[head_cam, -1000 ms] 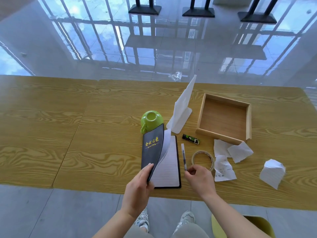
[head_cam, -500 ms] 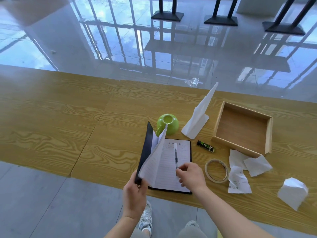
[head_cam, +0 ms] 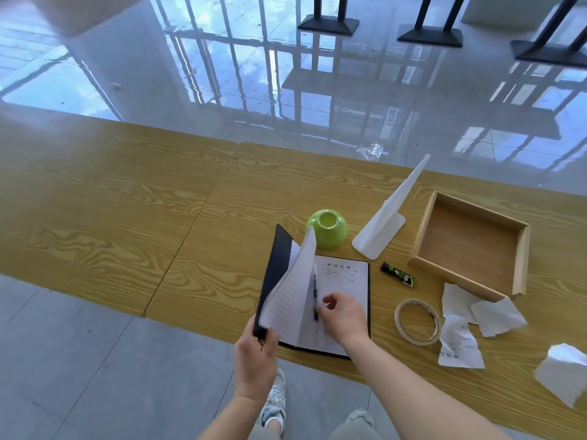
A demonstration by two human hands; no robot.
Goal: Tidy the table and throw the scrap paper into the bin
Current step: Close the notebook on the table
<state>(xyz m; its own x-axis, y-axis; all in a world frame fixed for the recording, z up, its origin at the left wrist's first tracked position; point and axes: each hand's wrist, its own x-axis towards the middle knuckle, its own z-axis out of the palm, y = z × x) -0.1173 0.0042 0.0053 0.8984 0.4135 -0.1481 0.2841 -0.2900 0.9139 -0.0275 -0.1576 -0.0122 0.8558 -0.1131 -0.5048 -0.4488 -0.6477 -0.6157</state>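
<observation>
Left hand [head_cam: 255,360] grips the black cover and lifted pages of the notebook [head_cam: 336,300] at its near-left corner, holding it half open on the table [head_cam: 127,201]. Right hand [head_cam: 344,315] rests on the open page, fingers pinching a pen [head_cam: 314,290] lying along the gutter. Scrap paper [head_cam: 476,315] lies torn right of the tape roll [head_cam: 417,320], just in front of the wooden tray [head_cam: 521,258]; another crumpled piece [head_cam: 562,373] sits at far right. Green cup [head_cam: 327,228] upside down behind the notebook.
</observation>
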